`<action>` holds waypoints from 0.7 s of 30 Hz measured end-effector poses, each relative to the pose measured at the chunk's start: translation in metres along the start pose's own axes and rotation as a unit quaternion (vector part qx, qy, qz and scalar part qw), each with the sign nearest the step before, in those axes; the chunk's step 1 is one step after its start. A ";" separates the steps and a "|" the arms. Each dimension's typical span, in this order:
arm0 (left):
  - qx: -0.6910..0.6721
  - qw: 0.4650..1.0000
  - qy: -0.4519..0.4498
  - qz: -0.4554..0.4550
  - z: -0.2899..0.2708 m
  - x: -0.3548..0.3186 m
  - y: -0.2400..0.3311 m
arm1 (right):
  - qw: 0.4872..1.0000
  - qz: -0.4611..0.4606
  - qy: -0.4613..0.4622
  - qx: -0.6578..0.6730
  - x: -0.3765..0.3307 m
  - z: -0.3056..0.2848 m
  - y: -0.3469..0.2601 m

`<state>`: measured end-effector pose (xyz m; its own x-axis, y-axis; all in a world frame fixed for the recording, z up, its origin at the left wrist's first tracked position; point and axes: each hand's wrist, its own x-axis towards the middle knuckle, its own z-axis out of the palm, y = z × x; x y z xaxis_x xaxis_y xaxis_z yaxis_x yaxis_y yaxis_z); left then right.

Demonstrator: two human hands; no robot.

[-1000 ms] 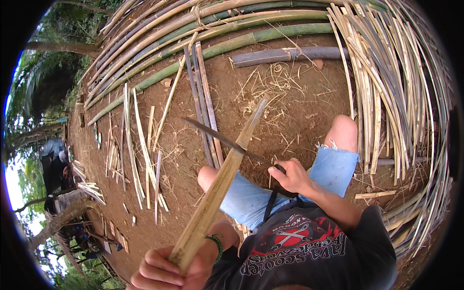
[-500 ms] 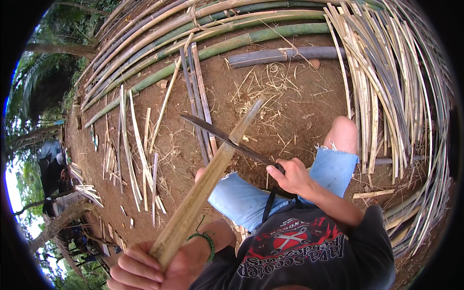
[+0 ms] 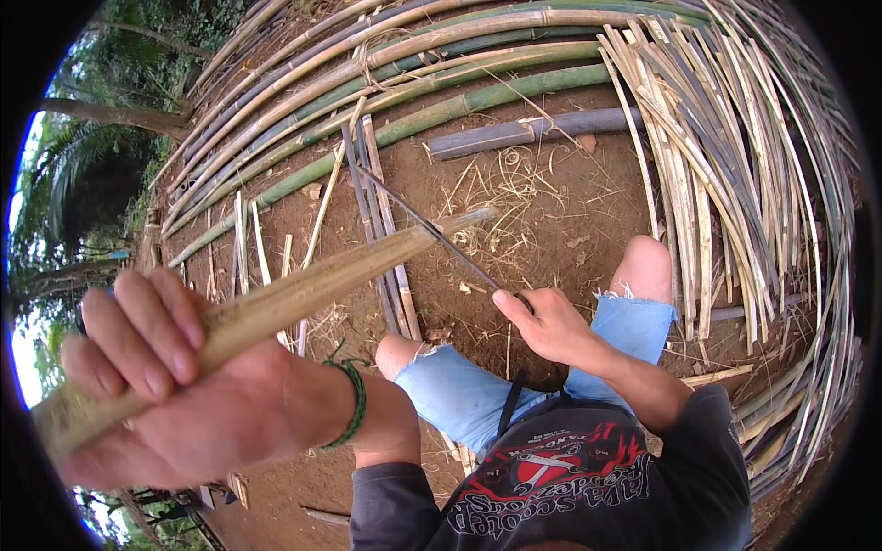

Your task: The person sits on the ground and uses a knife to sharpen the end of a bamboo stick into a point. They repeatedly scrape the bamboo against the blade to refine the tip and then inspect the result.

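Bamboo, pale and dry: the strip [image 3: 303,289] I hold slants up across my knees, my left hand [image 3: 175,395] wrapped tight round its near end. My right hand [image 3: 551,321] is closed on the handle of a long dark blade [image 3: 423,225] whose edge meets the strip's far tip. I judge the splitting barely begun; no cut shows along it. Finished slats [image 3: 726,165] lie heaped beyond my right knee.

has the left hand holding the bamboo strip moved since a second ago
Yes. The left hand has risen toward the camera with the bamboo strip, now looming large at the left, far above the dirt ground.
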<state>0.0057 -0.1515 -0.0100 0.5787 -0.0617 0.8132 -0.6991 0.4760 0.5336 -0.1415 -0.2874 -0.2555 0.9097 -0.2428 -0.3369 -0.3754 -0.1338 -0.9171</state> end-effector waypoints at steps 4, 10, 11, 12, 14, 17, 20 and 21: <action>0.068 0.997 0.025 0.011 0.044 0.015 -0.022 | 0.996 -0.055 0.065 -0.015 0.000 0.000 -0.011; 0.028 0.999 -0.017 -0.015 0.067 0.026 -0.043 | 0.964 0.043 -0.092 0.244 0.030 -0.016 0.031; 0.044 0.999 -0.029 0.002 0.072 0.032 -0.049 | 0.955 0.056 -0.097 0.273 0.035 -0.020 0.038; 0.066 0.997 -0.040 0.021 0.071 0.037 -0.053 | 0.945 0.069 -0.110 0.301 0.038 -0.022 0.032; 0.083 0.995 -0.046 0.041 0.077 0.039 -0.061 | 0.982 0.023 -0.043 0.184 0.028 -0.034 0.014; 0.089 0.994 -0.035 0.049 0.083 0.032 -0.059 | 0.994 -0.063 0.038 0.087 0.002 -0.029 -0.038; 0.108 0.994 -0.006 0.022 0.080 0.020 -0.045 | 0.978 -0.159 0.004 0.133 -0.009 -0.026 -0.067; 0.142 0.990 0.008 0.017 0.080 0.015 -0.039 | 0.968 -0.211 0.027 0.132 0.004 -0.016 -0.048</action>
<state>0.0080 -0.2414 0.0000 0.5578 -0.0342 0.8293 -0.8068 0.2124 0.5514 -0.1224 -0.2975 -0.2096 0.9589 -0.2709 0.0844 0.0921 0.0159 -0.9956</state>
